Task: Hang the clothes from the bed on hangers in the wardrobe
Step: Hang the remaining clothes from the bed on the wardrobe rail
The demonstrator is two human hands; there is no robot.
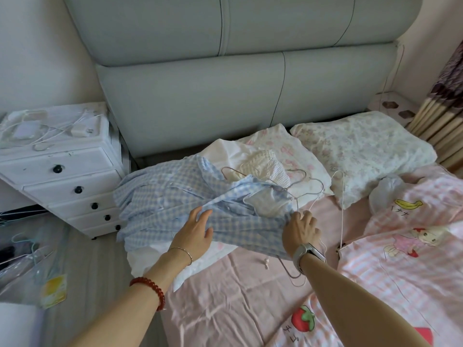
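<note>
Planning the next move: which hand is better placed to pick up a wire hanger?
Right hand: it grips the checked shirt edge, touching the wire hangers. The left hand lies flat farther away.

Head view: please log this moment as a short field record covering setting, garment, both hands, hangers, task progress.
setting: bed with pink sheet, grey headboard, white drawer unit beside it
garment: blue checked shirt bunched on the bed over white clothes
left hand: open, palm resting on the shirt
right hand: pinching the shirt's fabric edge, next to wire hangers
hangers: thin wire hangers lying on the clothes pile
task progress: shirt not yet on a hanger; wardrobe not in view
</note>
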